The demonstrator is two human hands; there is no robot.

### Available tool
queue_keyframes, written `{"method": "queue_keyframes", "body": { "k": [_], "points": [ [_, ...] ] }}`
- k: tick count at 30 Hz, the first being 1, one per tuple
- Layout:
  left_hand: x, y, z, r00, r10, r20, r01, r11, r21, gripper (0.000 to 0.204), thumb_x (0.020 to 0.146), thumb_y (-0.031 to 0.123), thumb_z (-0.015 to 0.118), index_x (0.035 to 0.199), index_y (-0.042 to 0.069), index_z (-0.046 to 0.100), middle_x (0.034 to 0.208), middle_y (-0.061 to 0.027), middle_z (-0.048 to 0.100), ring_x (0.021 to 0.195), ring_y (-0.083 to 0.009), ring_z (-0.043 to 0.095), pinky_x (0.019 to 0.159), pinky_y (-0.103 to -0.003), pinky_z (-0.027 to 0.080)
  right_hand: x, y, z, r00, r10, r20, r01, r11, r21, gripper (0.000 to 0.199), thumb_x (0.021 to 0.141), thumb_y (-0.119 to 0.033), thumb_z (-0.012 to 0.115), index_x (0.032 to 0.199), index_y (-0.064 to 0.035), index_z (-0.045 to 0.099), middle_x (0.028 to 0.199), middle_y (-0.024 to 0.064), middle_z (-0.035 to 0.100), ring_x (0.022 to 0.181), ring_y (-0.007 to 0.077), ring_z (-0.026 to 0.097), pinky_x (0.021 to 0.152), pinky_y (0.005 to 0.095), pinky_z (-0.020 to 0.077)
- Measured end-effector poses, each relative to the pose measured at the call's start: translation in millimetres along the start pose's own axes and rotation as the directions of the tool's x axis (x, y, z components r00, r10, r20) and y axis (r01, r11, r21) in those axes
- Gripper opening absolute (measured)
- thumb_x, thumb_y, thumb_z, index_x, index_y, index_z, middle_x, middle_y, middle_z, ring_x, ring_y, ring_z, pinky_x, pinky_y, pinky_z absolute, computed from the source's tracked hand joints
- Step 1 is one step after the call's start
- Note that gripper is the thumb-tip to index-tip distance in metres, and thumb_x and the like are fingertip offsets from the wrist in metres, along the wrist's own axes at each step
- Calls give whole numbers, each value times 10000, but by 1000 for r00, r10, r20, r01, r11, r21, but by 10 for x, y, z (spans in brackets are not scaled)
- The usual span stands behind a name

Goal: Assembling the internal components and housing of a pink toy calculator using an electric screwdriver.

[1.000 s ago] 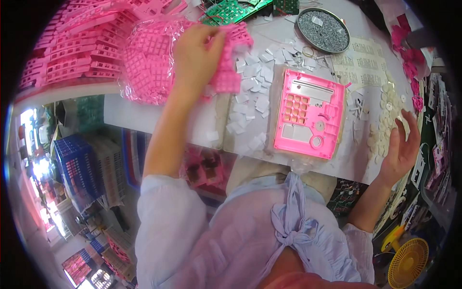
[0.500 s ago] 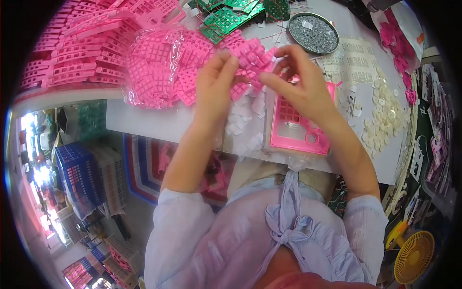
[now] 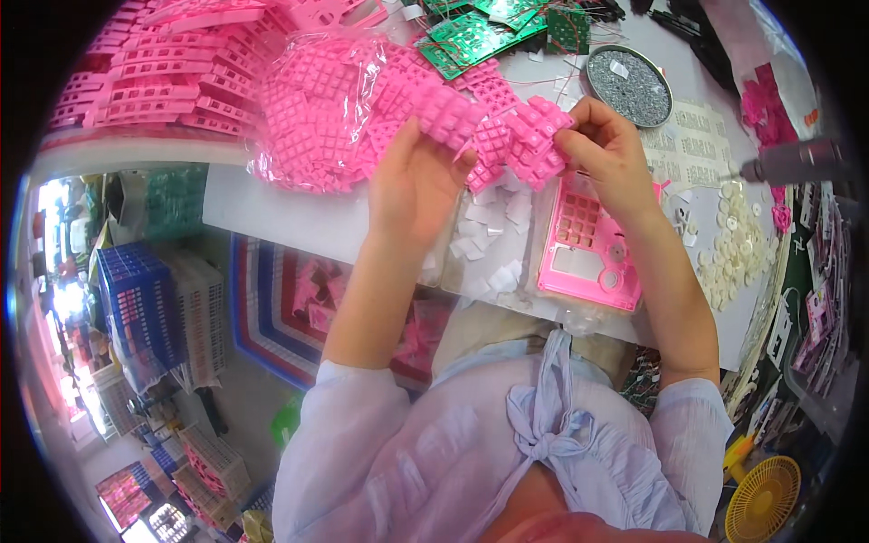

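Note:
My left hand is closed on a pink rubber-like keypad sheet with raised square buttons, its thumb along the lower edge. Between thumb and fingers, my right hand pinches the right edge of another pink keypad. Both pieces are above the white tabletop, close to each other. Under my right forearm lies a pink plastic casing with square key openings, a rectangular window and a round ring; the forearm hides part of it. More loose pink keypads are heaped just beyond my left hand.
A clear bag of pink keypads and stacked pink casings fill the left. Green circuit boards and a round tin of small metal screws stand behind. White paper pieces, pale discs and a dark power screwdriver are nearby.
My hands have moved apart, each now with a pink keypad. The view has shifted, and a dark screwdriver has come into sight at the right.

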State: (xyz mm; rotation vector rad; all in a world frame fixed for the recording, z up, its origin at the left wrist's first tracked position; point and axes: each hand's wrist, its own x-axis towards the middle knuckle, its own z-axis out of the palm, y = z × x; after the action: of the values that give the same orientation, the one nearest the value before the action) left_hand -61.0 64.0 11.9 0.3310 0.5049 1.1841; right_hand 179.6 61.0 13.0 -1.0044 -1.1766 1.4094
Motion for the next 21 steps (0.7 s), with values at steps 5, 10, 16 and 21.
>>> {"method": "queue_keyframes", "body": {
  "k": [5,10,16,21],
  "points": [
    [-76,-82,218,992,103,-68,-85,970,229,270,1062,263,449,1229,74,546,1199,-88,642,1055,-228,629,885,-418,537,16,-10,-60,995,21,99,5,965,-262,118,910,-103,679,958,-6,633,836,42,686,722,116,655,643,268,546],
    [-147,-164,309,995,94,-40,-76,944,320,231,1068,250,456,1174,65,544,1195,-96,638,1042,-218,637,868,-438,554,-97,-256,-68,812,-558,172,434,379,-817,153,912,-63,654,1053,-6,672,919,74,720,751,169,684,687,291,555],
    [-249,-405,383,996,-44,71,18,946,322,346,1080,262,431,1267,-6,544,1242,-139,642,1111,-240,656,892,-395,593,-438,-458,-188,882,-457,113,426,674,-603,261,842,71,621,1070,-37,690,1083,107,702,987,221,662,742,303,555],
    [-402,-539,543,955,-272,118,225,924,309,386,1081,267,423,1334,-15,497,1296,-138,612,1134,-234,648,923,-396,579,-652,-542,-182,756,-589,285,558,354,-750,361,775,62,675,1112,-69,674,1236,102,653,1185,271,579,853,345,540]
  ]
}}
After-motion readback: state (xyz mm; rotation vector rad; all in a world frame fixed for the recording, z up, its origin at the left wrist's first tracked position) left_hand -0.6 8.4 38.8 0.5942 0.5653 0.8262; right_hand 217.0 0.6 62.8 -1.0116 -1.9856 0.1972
